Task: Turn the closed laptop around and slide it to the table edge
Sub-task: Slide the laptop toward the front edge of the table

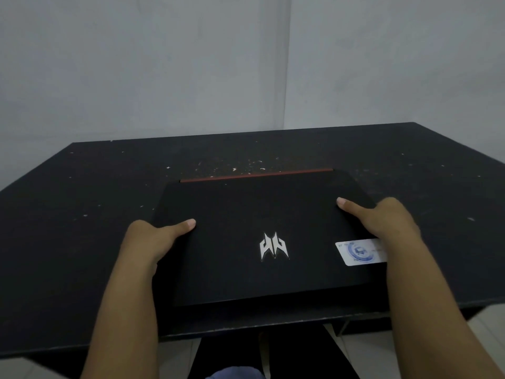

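Observation:
A closed black laptop [246, 214] lies flat near the front edge of the black table [82, 187]. Its red hinge strip faces away from me, a silver logo sits mid-lid and a white sticker is at the lid's right. My left hand [153, 242] grips the laptop's left side, thumb on the lid and fingers hidden beneath the edge. My right hand [382, 220] grips the right side the same way, with its wrist covering part of the sticker.
The tabletop is speckled with pale marks and ends at a grey wall [246, 64] behind. Below the front edge I see light floor tiles [410, 351], dark table legs and a bit of blue cloth [237, 373].

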